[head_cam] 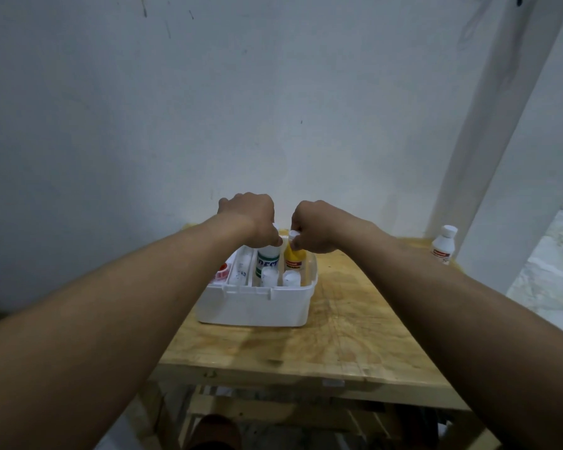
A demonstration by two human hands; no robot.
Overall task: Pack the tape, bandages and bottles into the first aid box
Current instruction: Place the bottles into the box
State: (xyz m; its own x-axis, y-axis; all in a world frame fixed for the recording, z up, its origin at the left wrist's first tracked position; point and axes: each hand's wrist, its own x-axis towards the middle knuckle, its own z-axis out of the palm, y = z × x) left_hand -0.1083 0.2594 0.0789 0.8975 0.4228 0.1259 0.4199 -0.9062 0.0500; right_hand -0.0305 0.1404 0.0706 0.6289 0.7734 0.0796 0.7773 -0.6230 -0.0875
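We see the white first aid box (257, 303) standing on the wooden table (355, 336), its left wall near the table's 9 o'clock edge; open wood spreads toward 3 and 6 o'clock; at 2 o'clock a white bottle (444, 245) with a red label stands alone near the far edge, its writing too small to read; inside the box a green-labelled bottle (268, 259) shows partial letters we cannot read whole, and a yellow bottle (294, 256) stands just beside it; 2 white caps (281, 277) sit nearer us; our left hand (251, 219) is closed around the green-labelled bottle's top; our right hand (319, 227) pinches the yellow bottle's cap
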